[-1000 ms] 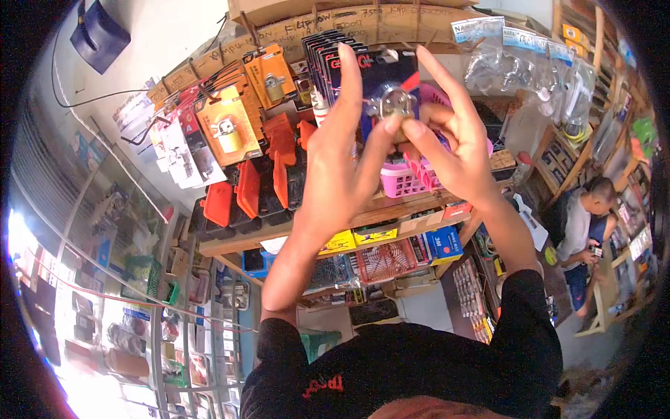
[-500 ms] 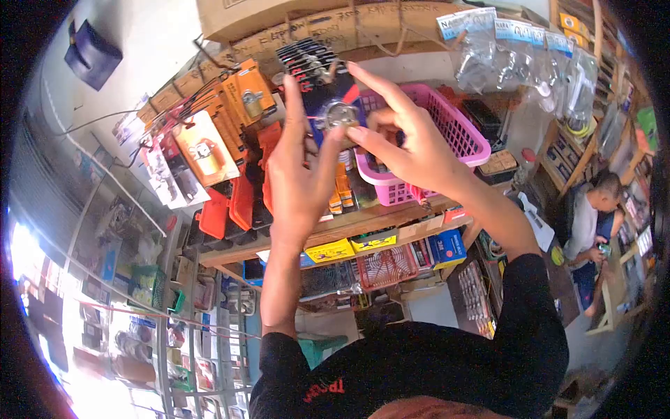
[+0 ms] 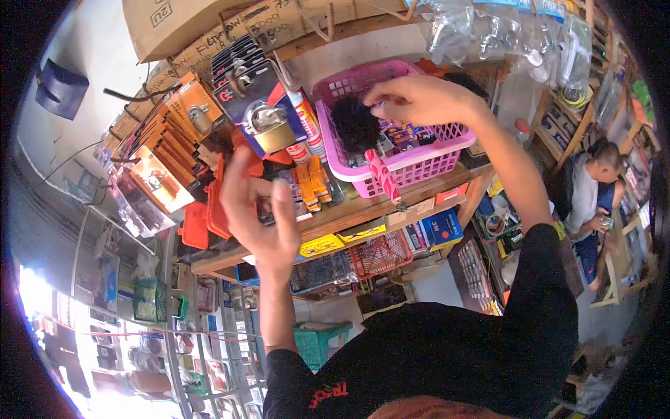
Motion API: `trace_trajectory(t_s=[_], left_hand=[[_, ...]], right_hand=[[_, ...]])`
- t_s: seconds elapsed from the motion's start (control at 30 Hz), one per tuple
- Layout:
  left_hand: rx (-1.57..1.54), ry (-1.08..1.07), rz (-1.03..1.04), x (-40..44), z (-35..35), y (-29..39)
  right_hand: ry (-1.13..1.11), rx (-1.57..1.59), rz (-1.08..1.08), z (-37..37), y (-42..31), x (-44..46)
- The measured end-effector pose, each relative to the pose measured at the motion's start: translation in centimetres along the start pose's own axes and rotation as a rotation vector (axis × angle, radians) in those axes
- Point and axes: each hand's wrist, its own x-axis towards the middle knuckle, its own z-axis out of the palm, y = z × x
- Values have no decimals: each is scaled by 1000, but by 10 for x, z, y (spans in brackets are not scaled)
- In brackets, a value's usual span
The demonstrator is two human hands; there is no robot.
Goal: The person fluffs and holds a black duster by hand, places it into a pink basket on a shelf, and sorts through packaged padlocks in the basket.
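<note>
A brass padlock [image 3: 276, 136] with a silver shackle hangs on its blue and red card at the front of a row of carded padlocks. Just below it is my left hand [image 3: 269, 220], its blurred fingers apart and holding nothing. My right hand [image 3: 426, 101] hovers over the pink basket [image 3: 419, 166], fingers loosely bent and apart, with nothing visible in them. Inside the basket are a black fuzzy bundle [image 3: 354, 124] and small purple packets [image 3: 405, 136]. A pink patterned strip [image 3: 382, 174] hangs over its front rim.
Orange carded padlocks [image 3: 199, 115] hang at left beside orange cases [image 3: 218, 202]. Small orange boxes [image 3: 312, 185] and white-red tubes [image 3: 307, 122] stand by the basket. Clear plastic bags [image 3: 481, 38] hang at upper right. A person [image 3: 593, 188] sits at far right.
My hands have come away from the carded padlock and moved apart. The left dropped lower left; the right shifted over the basket. The view has shifted, and the padlock hangs free of my fingers.
</note>
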Motion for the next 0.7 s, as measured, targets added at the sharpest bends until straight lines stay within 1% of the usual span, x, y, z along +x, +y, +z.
trace_trajectory(t_s=[0.07,0.1,0.13,0.2,0.3,0.37,0.4,0.47,0.5,0.57,0.6,0.67,0.7], left_hand=[[56,-159,75,-15,11,-16],[120,-254,123,-19,20,-24],[234,-418,217,-16,27,-20],[237,-635,212,-17,48,-15],[238,-739,252,-34,72,-33],[257,-725,264,-38,78,-48],[266,-719,270,-39,81,-54],[194,-504,150,-44,86,-65],[160,-397,89,-45,87,-68],[280,-179,63,-42,83,-72],[340,-69,52,-41,82,-74],[335,25,-21,-47,82,-79],[336,74,-58,-49,82,-81]], right_hand=[[-199,136,233,5,40,6],[-247,145,276,10,68,10],[-293,153,317,17,99,16],[-357,150,380,19,123,20],[-384,124,425,20,136,23],[-371,110,429,24,144,27],[-391,75,389,28,156,32],[-431,7,312,37,180,44],[-492,-32,355,38,183,46],[-612,-111,438,43,187,54],[-733,-181,462,45,178,54],[-971,-330,501,44,153,50],[-1033,-317,590,52,156,49]])
